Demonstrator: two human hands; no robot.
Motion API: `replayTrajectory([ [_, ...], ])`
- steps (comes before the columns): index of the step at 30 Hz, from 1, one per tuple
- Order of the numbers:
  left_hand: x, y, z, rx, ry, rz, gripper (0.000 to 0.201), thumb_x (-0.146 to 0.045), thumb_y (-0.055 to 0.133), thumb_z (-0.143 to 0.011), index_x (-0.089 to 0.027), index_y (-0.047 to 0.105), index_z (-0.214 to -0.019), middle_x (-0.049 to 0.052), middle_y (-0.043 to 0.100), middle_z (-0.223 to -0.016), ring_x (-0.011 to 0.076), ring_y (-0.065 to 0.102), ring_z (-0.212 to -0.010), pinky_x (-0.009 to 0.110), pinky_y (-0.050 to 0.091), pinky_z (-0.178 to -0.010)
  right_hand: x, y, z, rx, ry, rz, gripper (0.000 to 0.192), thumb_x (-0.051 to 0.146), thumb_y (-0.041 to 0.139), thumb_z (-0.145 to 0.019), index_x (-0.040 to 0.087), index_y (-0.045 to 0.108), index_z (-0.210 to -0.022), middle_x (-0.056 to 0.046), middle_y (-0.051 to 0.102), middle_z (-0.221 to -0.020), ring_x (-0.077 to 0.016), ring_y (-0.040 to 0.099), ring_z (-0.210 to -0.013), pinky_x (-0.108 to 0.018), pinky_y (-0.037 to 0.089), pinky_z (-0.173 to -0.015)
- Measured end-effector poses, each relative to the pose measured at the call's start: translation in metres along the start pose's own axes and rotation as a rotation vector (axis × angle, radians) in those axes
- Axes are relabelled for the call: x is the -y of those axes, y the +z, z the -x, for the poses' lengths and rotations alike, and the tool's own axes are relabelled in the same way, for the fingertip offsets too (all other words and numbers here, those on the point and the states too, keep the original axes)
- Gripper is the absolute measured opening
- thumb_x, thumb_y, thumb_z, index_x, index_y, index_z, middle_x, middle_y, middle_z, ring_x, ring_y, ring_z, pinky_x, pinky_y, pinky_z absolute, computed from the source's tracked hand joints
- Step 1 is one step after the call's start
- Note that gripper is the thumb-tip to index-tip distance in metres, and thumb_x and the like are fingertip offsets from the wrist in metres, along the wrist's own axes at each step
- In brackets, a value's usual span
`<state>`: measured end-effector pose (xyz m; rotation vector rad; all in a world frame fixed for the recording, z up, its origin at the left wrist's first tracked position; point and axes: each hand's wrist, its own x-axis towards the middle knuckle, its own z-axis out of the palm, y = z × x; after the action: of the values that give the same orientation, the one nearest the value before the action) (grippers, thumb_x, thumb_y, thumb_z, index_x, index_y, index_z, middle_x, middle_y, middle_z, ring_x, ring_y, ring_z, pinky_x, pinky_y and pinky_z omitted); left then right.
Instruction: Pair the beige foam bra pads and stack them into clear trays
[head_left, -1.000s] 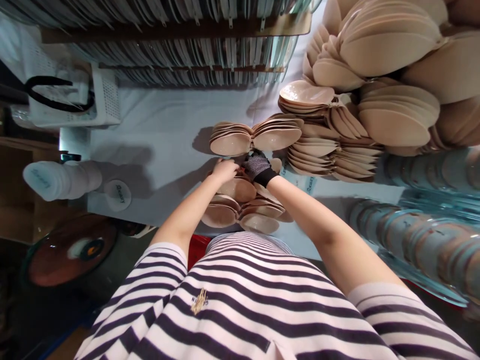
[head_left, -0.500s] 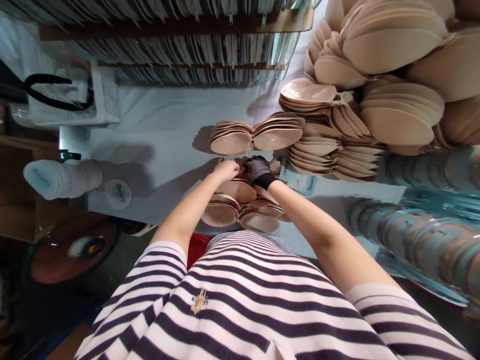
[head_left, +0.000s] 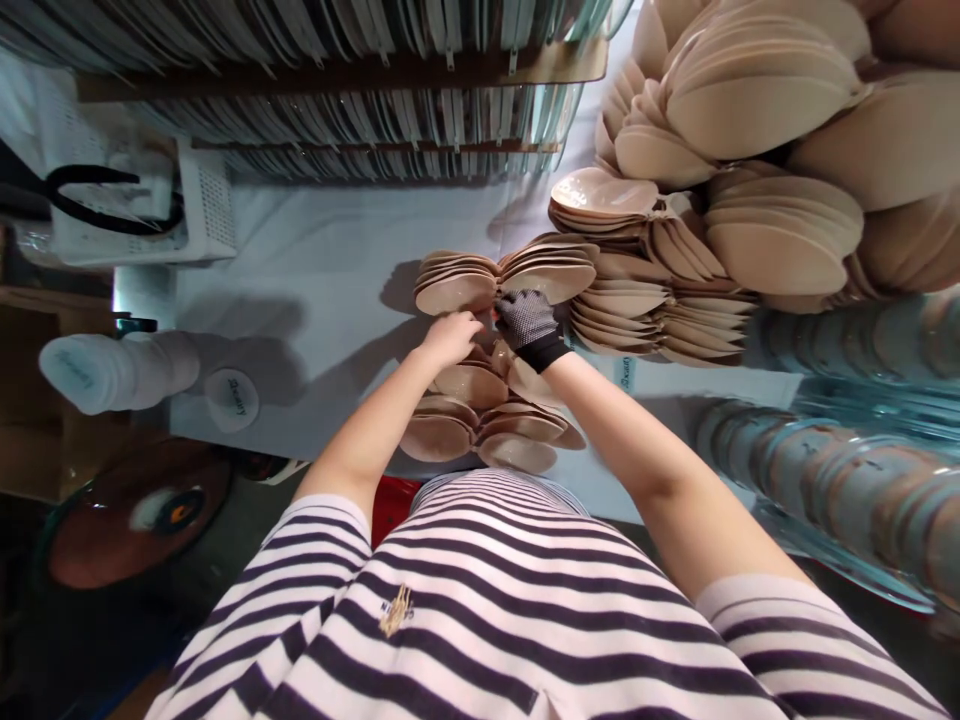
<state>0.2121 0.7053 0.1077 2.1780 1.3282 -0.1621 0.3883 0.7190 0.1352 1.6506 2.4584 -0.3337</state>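
Note:
My bare left hand (head_left: 450, 338) and my right hand (head_left: 529, 325) in a black mesh glove meet over beige bra cups on a white table (head_left: 315, 280). Both hands pinch the same beige cup pair (head_left: 496, 356) at its middle, on top of the near stack (head_left: 480, 420) by my striped shirt. Just beyond the fingers lies another stack of paired cups (head_left: 510, 280). What the fingertips grip is partly hidden.
Tall piles of beige cups (head_left: 750, 200) fill the right side. Clear plastic trays (head_left: 840, 470) with cups lie at lower right. A rack of packaged items (head_left: 360, 110) runs along the far edge. A white basket (head_left: 150, 210) and round white labels (head_left: 120, 365) sit at left.
Both hands moved slightly away from me toward the far stack, staying together on the cup pair. The view shifted a little.

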Motion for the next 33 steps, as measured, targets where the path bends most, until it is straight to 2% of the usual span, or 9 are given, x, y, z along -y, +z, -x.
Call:
replayTrajectory([
  [4,-0.005,-0.020,0.000,-0.059,0.052,0.108,0.034,-0.019,0.049,-0.094,-0.028,0.077,-0.112,0.004,0.072,-0.117,0.0227,0.064,-0.107,0.031,0.049,-0.091,-0.022,-0.025,-0.013,-0.208,0.039,0.023,0.041,0.027,0.039,-0.099,0.012,0.068,-0.125,-0.020,0.061,-0.132,-0.0370,0.047,-0.122,-0.050,0.032,-0.103],
  [8,-0.010,-0.028,-0.011,-0.340,0.024,0.059,0.028,-0.030,0.049,-0.099,-0.024,0.075,-0.109,0.009,0.070,-0.117,0.0270,0.055,-0.120,0.040,0.039,-0.108,-0.030,-0.026,-0.016,-0.121,-0.006,0.057,0.043,0.018,0.035,-0.099,0.009,0.066,-0.127,-0.022,0.060,-0.132,-0.0388,0.045,-0.124,-0.054,0.030,-0.104],
  [10,-0.011,-0.026,-0.020,-0.401,0.029,-0.002,0.028,-0.029,0.055,-0.096,-0.024,0.071,-0.118,0.010,0.066,-0.126,0.0298,0.049,-0.127,0.046,0.031,-0.114,-0.028,-0.020,-0.016,-0.107,-0.033,0.067,0.044,0.017,0.032,-0.100,0.006,0.064,-0.129,-0.024,0.060,-0.132,-0.0388,0.046,-0.125,-0.055,0.031,-0.105],
  [13,-0.013,-0.020,-0.034,-0.390,0.004,-0.058,0.046,-0.025,0.057,-0.094,-0.027,0.058,-0.140,0.013,0.060,-0.133,0.0324,0.046,-0.128,0.051,0.028,-0.114,-0.021,-0.013,-0.021,-0.079,0.002,0.075,0.043,0.017,0.033,-0.101,0.001,0.062,-0.129,-0.027,0.061,-0.128,-0.0384,0.049,-0.121,-0.053,0.034,-0.102],
  [15,-0.016,-0.019,-0.041,-0.404,-0.036,-0.072,0.047,-0.024,0.053,-0.095,-0.028,0.056,-0.141,0.014,0.058,-0.133,0.0335,0.046,-0.128,0.053,0.029,-0.113,-0.016,-0.012,-0.029,-0.061,0.055,0.071,0.042,0.018,0.035,-0.101,-0.001,0.063,-0.126,-0.028,0.062,-0.127,-0.0378,0.052,-0.118,-0.051,0.035,-0.100],
  [18,-0.018,-0.023,-0.048,-0.451,-0.040,-0.104,0.038,-0.022,0.047,-0.097,-0.028,0.064,-0.130,0.013,0.056,-0.137,0.0331,0.042,-0.133,0.053,0.024,-0.116,-0.010,-0.014,-0.039,-0.059,0.105,0.057,0.040,0.018,0.038,-0.100,-0.001,0.065,-0.123,-0.028,0.064,-0.126,-0.0371,0.054,-0.118,-0.050,0.035,-0.101],
  [23,-0.014,-0.028,-0.043,-0.419,0.117,-0.115,0.032,-0.023,0.046,-0.097,-0.026,0.074,-0.112,0.013,0.063,-0.128,0.0326,0.043,-0.131,0.057,0.023,-0.116,-0.011,-0.019,-0.028,-0.019,0.076,0.015,0.034,0.022,0.049,-0.095,0.010,0.073,-0.115,-0.024,0.070,-0.120,-0.0372,0.055,-0.115,-0.051,0.036,-0.100],
  [28,-0.013,-0.012,-0.035,-0.351,0.170,-0.085,0.031,-0.022,0.047,-0.096,-0.025,0.078,-0.097,0.014,0.066,-0.126,0.0328,0.048,-0.130,0.057,0.029,-0.112,-0.015,-0.009,-0.014,0.054,-0.031,0.029,0.036,0.022,0.048,-0.095,0.008,0.071,-0.120,-0.023,0.069,-0.123,-0.0384,0.054,-0.117,-0.052,0.036,-0.100],
  [33,-0.018,0.002,-0.020,-0.300,0.321,-0.168,0.034,-0.013,0.044,-0.095,-0.022,0.077,-0.095,0.013,0.069,-0.121,0.0280,0.040,-0.144,0.053,0.023,-0.120,-0.013,0.002,-0.010,0.095,-0.092,0.062,0.038,0.021,0.044,-0.096,0.009,0.071,-0.120,-0.022,0.069,-0.124,-0.0361,0.055,-0.114,-0.050,0.033,-0.104],
])
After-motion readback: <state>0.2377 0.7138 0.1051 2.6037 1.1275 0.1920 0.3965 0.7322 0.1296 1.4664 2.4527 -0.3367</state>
